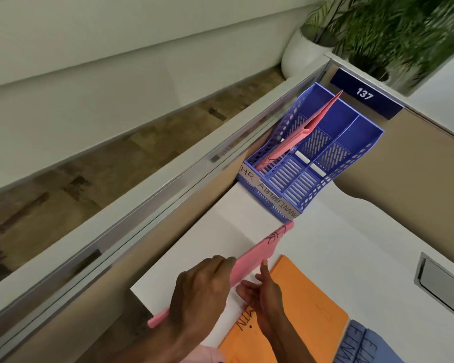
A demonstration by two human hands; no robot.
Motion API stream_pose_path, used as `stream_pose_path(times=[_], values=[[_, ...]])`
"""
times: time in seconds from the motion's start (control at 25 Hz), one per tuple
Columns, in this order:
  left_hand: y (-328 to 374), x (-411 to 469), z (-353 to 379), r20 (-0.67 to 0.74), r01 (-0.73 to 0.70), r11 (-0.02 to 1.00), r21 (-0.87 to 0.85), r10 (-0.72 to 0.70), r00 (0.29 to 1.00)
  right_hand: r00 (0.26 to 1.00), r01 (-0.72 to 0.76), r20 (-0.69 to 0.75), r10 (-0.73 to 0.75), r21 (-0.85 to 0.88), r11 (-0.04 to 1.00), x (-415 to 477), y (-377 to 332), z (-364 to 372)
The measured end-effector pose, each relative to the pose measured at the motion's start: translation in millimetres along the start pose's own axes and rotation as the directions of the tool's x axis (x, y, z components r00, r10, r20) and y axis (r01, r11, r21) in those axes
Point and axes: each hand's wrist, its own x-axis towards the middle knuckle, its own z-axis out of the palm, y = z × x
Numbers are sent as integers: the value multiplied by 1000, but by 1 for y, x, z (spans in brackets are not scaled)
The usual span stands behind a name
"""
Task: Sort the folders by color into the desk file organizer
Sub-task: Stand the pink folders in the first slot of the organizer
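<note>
Pink folder in hand: slim pink plastic folder (pixel 249 260), edge-on and tilted above the white desk (pixel 351 231), far tip just short of the organizer's front.
Left hand: left hand (pixel 202 292) curled over the folder's upper edge, gripping it.
Right hand: right hand (pixel 266 297) has its thumb up against the folder's face and fingers at the lower edge; a firm clamp, cannot tell.
Organizer: blue slotted plastic three-bay file organizer (pixel 357 142) in the desk corner, labelled HR, ADMIN, FINANCE.
HR bay: second pink folder (pixel 309 127) leans in the leftmost bay.
Waiting: orange card folder (pixel 299 310) flat under the right hand, light blue folder (pixel 364 344) just beside it.
</note>
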Motion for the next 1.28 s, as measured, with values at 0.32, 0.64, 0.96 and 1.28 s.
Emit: stream_pose_path(times=[0.32,0.64,0.96,1.28], values=[[13,-20,-35,-207,-387,915,118,404,891,948,20,247,-202,587,810,2,-29,-19],[23,-5,-44,-404,-382,914,138,405,820,850,192,304,-431,582,790,3,-96,-40],[32,42,-46,-364,-246,969,39,243,899,770,555,157,-619,315,770,-49,-223,-42],[44,125,-53,-312,-115,993,-27,101,945,675,718,94,-732,143,681,-90,-335,-26]])
